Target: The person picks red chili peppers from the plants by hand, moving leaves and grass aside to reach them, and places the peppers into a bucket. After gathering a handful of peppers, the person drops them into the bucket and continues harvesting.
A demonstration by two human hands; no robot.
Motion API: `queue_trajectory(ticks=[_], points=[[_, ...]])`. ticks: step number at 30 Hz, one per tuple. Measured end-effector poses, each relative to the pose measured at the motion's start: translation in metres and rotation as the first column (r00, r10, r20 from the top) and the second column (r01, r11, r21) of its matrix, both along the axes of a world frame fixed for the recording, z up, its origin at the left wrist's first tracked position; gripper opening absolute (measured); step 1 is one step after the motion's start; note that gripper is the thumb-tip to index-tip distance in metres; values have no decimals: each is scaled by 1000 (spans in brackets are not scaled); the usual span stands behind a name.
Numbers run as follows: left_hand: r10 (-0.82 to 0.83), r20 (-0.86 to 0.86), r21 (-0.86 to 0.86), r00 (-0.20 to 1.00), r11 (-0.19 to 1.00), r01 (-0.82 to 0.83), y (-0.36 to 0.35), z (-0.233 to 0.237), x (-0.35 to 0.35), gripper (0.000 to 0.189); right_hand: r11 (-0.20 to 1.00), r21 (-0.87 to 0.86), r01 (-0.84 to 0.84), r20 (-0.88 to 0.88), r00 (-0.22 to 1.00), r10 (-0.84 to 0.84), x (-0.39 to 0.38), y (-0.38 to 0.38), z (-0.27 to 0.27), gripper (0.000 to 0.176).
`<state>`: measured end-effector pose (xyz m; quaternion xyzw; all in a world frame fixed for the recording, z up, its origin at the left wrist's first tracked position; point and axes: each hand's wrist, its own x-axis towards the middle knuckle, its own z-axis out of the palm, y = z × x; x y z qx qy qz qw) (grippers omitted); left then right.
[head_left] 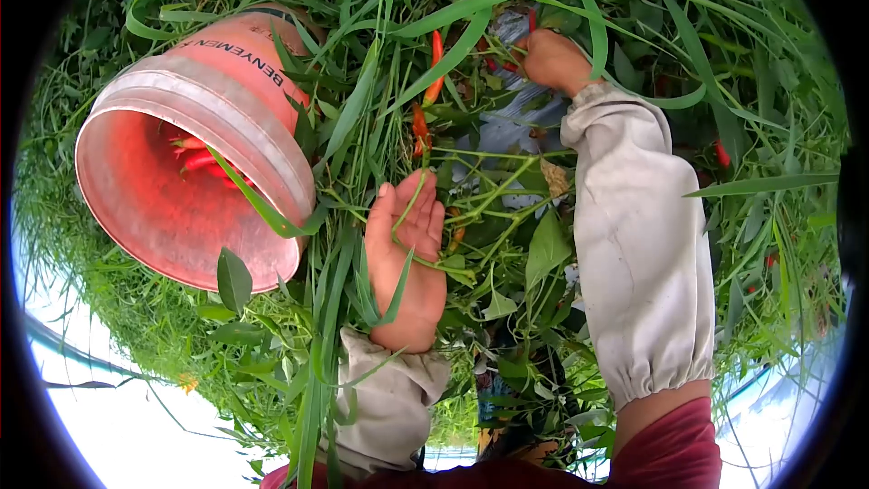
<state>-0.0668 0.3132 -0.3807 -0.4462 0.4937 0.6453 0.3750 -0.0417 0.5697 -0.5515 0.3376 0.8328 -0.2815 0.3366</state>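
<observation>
Picking looks like the step in hand: just right of the tilted pink bucket (217,81), which holds picked chilies (195,158), the left hand (407,258) lies open, palm up, fingers loosely together, with green stems across it and nothing pinched. Farther right of the bucket and higher, the right hand (552,59) is curled shut into the plant, and leaves hide what it grips. Between it and the bucket hang 2 ripe chilies (435,63), so the next move likely calls for a clean pull at the stalk, then a carry left to the bucket's mouth.
</observation>
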Motion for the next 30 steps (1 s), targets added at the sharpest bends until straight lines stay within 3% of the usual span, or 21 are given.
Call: queue_trajectory(ticks=[2,7,8,9,10,12,13,14,16,18,20,21,24,26,29,30], points=[[-23,1,8,1000,1000,23,2,2,-2,46,998,-70,0,22,1000,1,-3,0,16,26],[-115,-47,49,992,992,117,5,7,0,42,994,108,1,-371,928,40,40,-46,120,20],[-222,-82,62,972,972,227,8,11,-3,42,991,135,-16,-460,885,77,50,-57,131,19],[-325,-118,69,938,940,334,9,14,-4,43,986,161,-45,-468,876,117,58,-69,142,19],[-328,-118,66,937,939,337,11,14,-3,43,980,186,-73,-475,866,155,66,-79,151,18],[-382,-72,-41,921,924,380,14,14,-2,46,991,131,-33,-486,869,93,87,-94,164,22],[-326,-73,60,943,942,331,16,14,1,46,997,76,1,-487,873,36,96,-100,168,26],[-329,-65,57,942,941,333,15,15,1,46,997,71,3,-482,876,31,101,-104,171,26],[-507,-21,123,862,854,506,15,16,1,44,1000,13,14,-528,849,-5,112,-107,176,27],[-474,-46,87,879,875,476,24,17,10,39,1000,-19,24,-535,845,-30,116,-110,176,31],[-378,-20,179,925,909,376,24,15,14,27,999,-40,29,-532,845,-46,112,-110,181,34],[-411,-59,166,910,895,415,22,11,15,20,996,-83,43,-499,863,-79,114,-109,181,35],[-377,-95,105,921,916,386,17,5,26,18,999,-14,49,-491,870,-49,119,-110,172,37],[-377,-100,109,921,916,386,17,6,25,18,994,-46,97,-503,858,-107,110,-107,173,32],[-348,-63,26,935,936,350,22,13,24,17,918,-150,368,-522,759,-390,108,-103,160,15],[-345,-63,23,936,938,347,21,12,24,17,918,-154,365,-521,760,-389,106,-97,154,15]])
